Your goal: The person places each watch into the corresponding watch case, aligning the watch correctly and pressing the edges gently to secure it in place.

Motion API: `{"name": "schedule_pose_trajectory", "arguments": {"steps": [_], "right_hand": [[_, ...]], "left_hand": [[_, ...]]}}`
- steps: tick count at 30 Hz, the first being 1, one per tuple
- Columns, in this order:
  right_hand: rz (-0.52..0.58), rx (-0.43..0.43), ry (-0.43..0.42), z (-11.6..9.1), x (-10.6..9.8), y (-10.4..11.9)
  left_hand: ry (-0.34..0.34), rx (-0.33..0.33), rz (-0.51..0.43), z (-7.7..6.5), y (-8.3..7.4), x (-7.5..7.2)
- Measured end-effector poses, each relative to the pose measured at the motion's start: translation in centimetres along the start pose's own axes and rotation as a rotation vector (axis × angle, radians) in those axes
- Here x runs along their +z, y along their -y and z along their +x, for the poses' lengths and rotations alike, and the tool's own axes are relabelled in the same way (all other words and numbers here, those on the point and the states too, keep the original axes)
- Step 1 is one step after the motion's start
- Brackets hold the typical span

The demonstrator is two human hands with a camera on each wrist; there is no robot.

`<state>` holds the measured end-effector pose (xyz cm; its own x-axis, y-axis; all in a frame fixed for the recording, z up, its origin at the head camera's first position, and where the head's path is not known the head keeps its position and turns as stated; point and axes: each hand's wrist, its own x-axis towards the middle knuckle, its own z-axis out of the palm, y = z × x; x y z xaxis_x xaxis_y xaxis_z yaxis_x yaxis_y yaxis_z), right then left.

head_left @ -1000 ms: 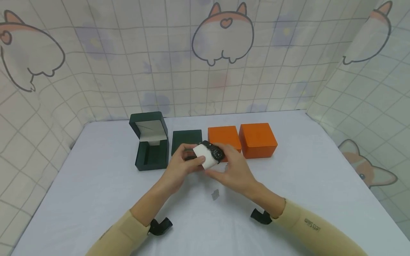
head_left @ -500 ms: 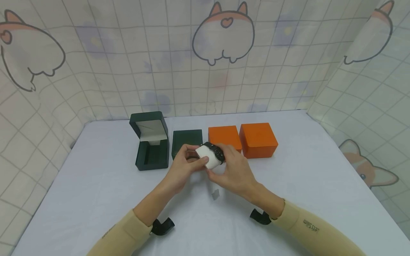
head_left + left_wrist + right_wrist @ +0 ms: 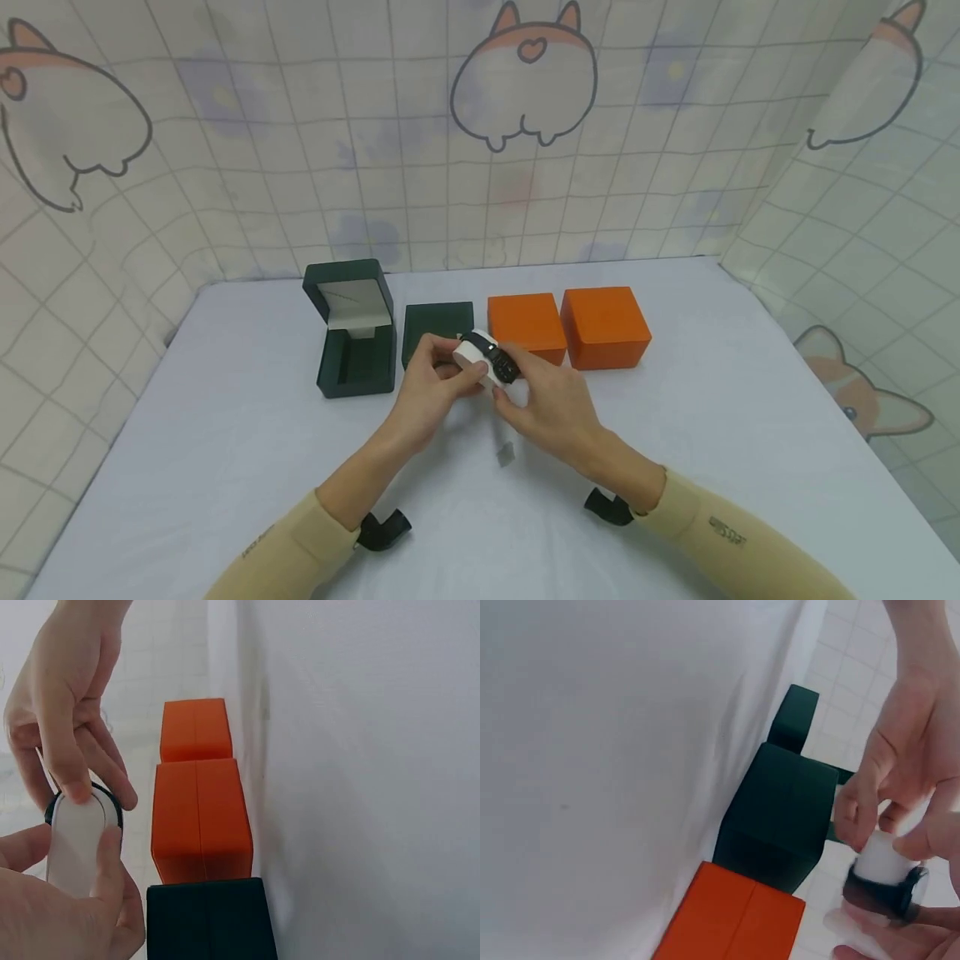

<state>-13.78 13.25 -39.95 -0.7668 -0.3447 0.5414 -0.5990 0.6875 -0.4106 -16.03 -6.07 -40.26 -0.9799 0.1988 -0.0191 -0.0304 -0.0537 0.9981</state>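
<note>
A black watch (image 3: 502, 364) is wrapped round a white watch cushion (image 3: 469, 355), held up over the middle of the table. My left hand (image 3: 429, 392) pinches the cushion's left end between thumb and fingers. On the other side, my right hand (image 3: 553, 398) grips the watch end, thumb below and fingers above. In the left wrist view the cushion's oval white side (image 3: 75, 844) shows between both hands, with a dark rim of strap at its top. The strap (image 3: 881, 895) circles the cushion in the right wrist view; the dial is hidden there.
An open dark green watch box (image 3: 356, 362) stands back left, beside a closed green box (image 3: 438, 320). Two orange boxes (image 3: 527, 321) continue the row rightwards. A small clear scrap (image 3: 506, 454) lies on the white tablecloth (image 3: 712, 417). Black wrist mounts (image 3: 384, 531) hang under both sleeves.
Both hands have turned the cushion, so the strap and dial now face up more and its flat white side shows less. The hands shifted only slightly; the boxes stayed put.
</note>
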Motion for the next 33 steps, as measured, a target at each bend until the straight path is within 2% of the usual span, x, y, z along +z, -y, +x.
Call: {"name": "schedule_pose_trajectory", "arguments": {"steps": [3,5,7,13,18,26,33], "right_hand": [[0.019,-0.022,0.008,0.0,-0.1,-0.2],[0.082,-0.022,0.036,0.1,-0.4,-0.5],[0.178,-0.014,0.093,0.3,-0.7,-1.1],[0.531,0.06,0.296,0.8,-1.9,-3.0],[0.694,0.093,0.364,1.0,-2.1,-3.4],[0.725,0.149,0.38,1.2,-2.2,-3.5],[0.712,0.149,0.369,1.3,-2.3,-3.5]], "left_hand": [[-0.017,0.015,0.016,0.0,-0.1,-0.1],[-0.023,0.016,0.031,-0.1,-0.1,-0.3],[-0.017,0.004,0.037,-0.2,-0.1,-0.5],[0.062,-0.005,0.008,-0.6,-0.3,-0.8],[0.09,-0.009,-0.003,-0.8,-0.7,-0.9],[0.124,0.017,0.022,-1.1,-0.7,-1.2],[0.139,0.05,0.054,-0.8,-0.9,-1.1]]}}
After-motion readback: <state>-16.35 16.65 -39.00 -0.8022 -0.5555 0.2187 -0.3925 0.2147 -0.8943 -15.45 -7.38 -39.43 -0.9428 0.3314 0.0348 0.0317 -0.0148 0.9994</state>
